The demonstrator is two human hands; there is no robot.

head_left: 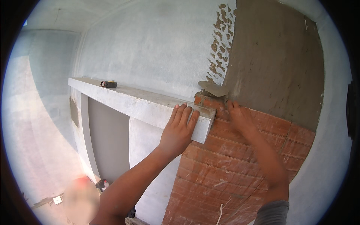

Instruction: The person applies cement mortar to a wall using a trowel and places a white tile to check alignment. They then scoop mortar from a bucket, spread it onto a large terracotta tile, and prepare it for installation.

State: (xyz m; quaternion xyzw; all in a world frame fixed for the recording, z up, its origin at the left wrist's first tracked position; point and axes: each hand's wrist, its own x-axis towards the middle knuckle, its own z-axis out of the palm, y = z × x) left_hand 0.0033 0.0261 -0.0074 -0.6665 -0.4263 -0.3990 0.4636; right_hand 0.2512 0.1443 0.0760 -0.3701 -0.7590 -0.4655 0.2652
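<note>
**A:** Where's the trowel?

**B:** The plastering trowel (213, 88) sits at the top course of the red brick wall (240, 161), its blade loaded with wet mortar and tipped against the edge of the grey plaster coat (277, 56), at about one o'clock from the picture's centre. The right hand (239, 117) is just below it at the bricks. Its fingers are curled toward the wall, but the handle is hidden, so I can't tell whether it grips the trowel or only presses the brick.

**A:** And the other hand?

**B:** The left hand (179, 129) lies flat and spread on the end of the concrete shelf (138, 103), fingers over the top edge, holding nothing.

**A:** What could go wrong?

**B:** In my view, the mortar could slide off the tilted blade and foul the shelf top or drop down the bricks. The fresh coat looks soft, so a hard scrape might pull a patch loose near the spattered dabs (219, 45) at twelve o'clock. Leaning weight on the shelf end could also make the body shift if the palm slips.

**A:** Any packages or labels?

**B:** None readable. A small black-and-yellow tape measure (109, 84) rests on the shelf at ten o'clock, and a small white boxy object (57, 200) lies on the ground at eight o'clock.
</note>
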